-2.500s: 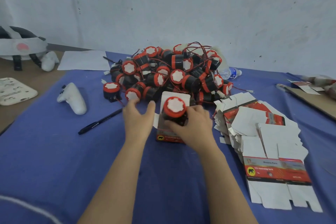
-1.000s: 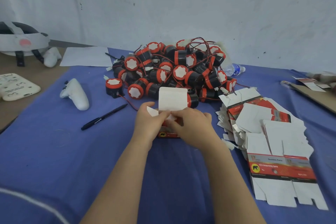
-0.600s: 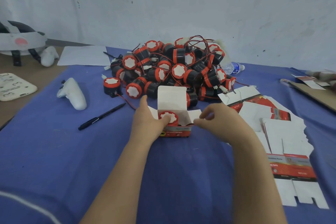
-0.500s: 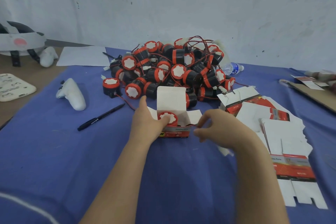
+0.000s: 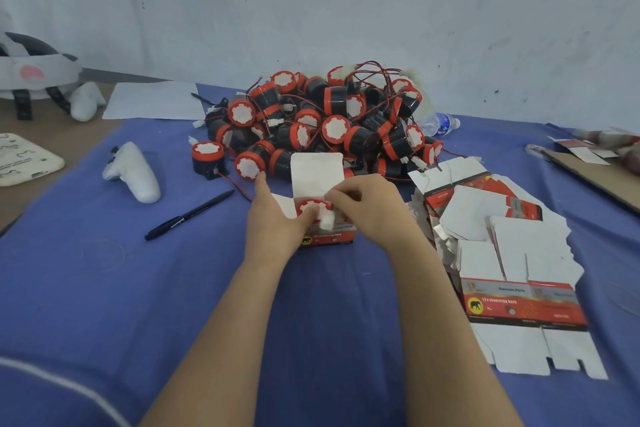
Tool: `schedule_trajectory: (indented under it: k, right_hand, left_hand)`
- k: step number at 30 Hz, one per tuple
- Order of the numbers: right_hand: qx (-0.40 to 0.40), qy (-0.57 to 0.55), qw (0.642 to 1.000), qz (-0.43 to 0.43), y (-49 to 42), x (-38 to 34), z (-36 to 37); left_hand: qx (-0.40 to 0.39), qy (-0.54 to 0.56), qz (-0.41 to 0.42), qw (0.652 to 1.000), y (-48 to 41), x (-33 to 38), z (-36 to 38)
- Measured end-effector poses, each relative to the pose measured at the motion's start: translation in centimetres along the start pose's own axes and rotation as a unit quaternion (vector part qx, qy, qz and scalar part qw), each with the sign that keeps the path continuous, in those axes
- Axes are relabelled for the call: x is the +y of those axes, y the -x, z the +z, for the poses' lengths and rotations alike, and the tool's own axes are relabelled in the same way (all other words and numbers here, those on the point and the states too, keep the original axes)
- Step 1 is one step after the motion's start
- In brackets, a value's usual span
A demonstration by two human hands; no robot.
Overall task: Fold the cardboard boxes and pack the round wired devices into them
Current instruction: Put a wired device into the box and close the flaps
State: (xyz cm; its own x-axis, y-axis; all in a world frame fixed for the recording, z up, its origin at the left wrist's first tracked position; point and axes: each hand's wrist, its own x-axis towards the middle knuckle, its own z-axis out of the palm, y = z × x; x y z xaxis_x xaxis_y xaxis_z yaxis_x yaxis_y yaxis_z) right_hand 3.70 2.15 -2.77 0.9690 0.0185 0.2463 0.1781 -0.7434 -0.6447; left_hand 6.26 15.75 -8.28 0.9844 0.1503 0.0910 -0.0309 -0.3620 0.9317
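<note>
Head: left grip holds box edge near pile.

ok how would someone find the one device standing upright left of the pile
Find the pile of red and black devices at the back of the blue cloth. At its left edge one device stands upright, white face up; the others lie heaped and tangled.
</note>
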Motion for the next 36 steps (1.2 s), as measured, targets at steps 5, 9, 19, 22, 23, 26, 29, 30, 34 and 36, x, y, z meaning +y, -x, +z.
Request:
schedule_trajectory:
  k: [5, 9, 19, 22, 23, 26, 29, 30, 34, 36]
  right_hand:
    - [0.007, -0.003, 1.0, -0.019, 0.0, 0.7, 0.9]
    - [0.06, 0.018, 0.997, -0.033, -0.1, 1.5, 1.8]
    - [0.178, -0.171, 0.968, 0.043, 0.1, 1.7, 2.3]
    - [0.157, -0.271, 0.944, 0.1, -0.1, 2.0, 1.9]
    - [0.156, -0.297, 0.934, 0.121, -0.2, 2.0, 1.8]
    - [0.161, -0.396, 0.89, 0.158, -0.3, 2.2, 1.5]
    - [0.151, -0.359, 0.906, 0.164, -0.2, 2.3, 1.2]
    - [0.153, -0.304, 0.927, 0.16, -0.1, 2.3, 1.2]
    - [0.193, -0.037, 0.976, 0.09, 0.2, 2.2, 1.6]
    - [0.196, 0.015, 0.979, 0.051, 0.2, 2.1, 1.8]
  left_hand:
    - [0.041, 0.037, 0.0, 0.998, -0.2, -0.1, 0.1]
    - [0.063, 0.063, -0.016, 0.996, -0.2, -0.5, 0.4]
    - [0.059, 0.078, -0.006, 0.995, -0.1, -0.9, 0.9]
    - [0.058, 0.076, -0.007, 0.995, -0.1, -0.9, 0.9]
    - [0.058, 0.075, -0.007, 0.995, -0.1, -0.9, 0.9]
    - [0.054, 0.079, -0.008, 0.995, -0.1, -0.9, 0.9]
    - [0.053, 0.081, -0.008, 0.995, -0.1, -0.9, 0.9]
    - [0.054, 0.08, -0.007, 0.995, -0.2, -0.9, 0.9]
    - [0.056, 0.08, -0.007, 0.995, -0.3, -1.0, 1.0]
    - [0.057, 0.08, -0.004, 0.995, -0.3, -1.1, 1.0]
